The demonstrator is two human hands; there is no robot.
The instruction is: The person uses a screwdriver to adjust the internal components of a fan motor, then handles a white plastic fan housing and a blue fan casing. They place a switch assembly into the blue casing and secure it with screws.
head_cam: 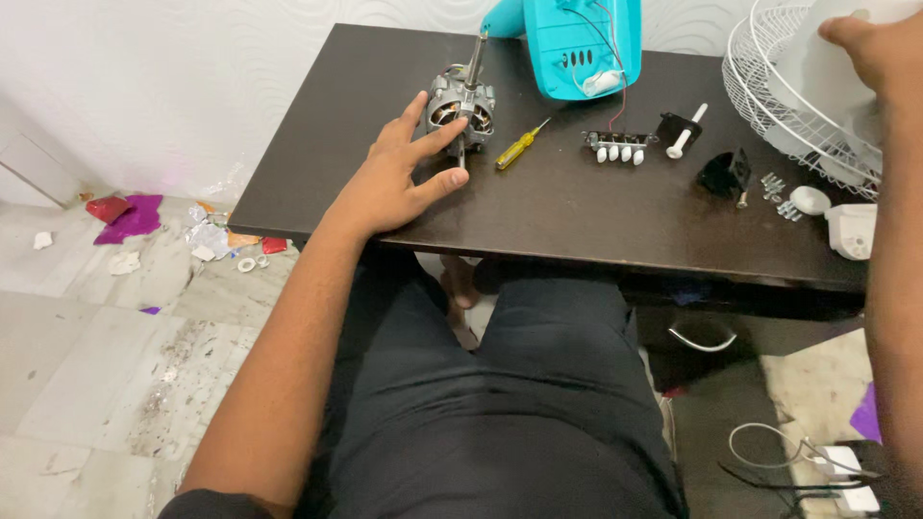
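We rest our left hand (399,178) flat and open on the dark surface (538,216), fingertips touching the fan motor (461,104) at its far left. Our right hand (880,48) grasps the white fan guard (769,77). Lifting the motor calls for closing the grip around its body, we judge.

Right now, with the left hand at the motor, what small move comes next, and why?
Probably close the left hand around the fan motor. Its fingers only touch the housing, spread open, with no grip yet, while the right hand is at the white fan guard.
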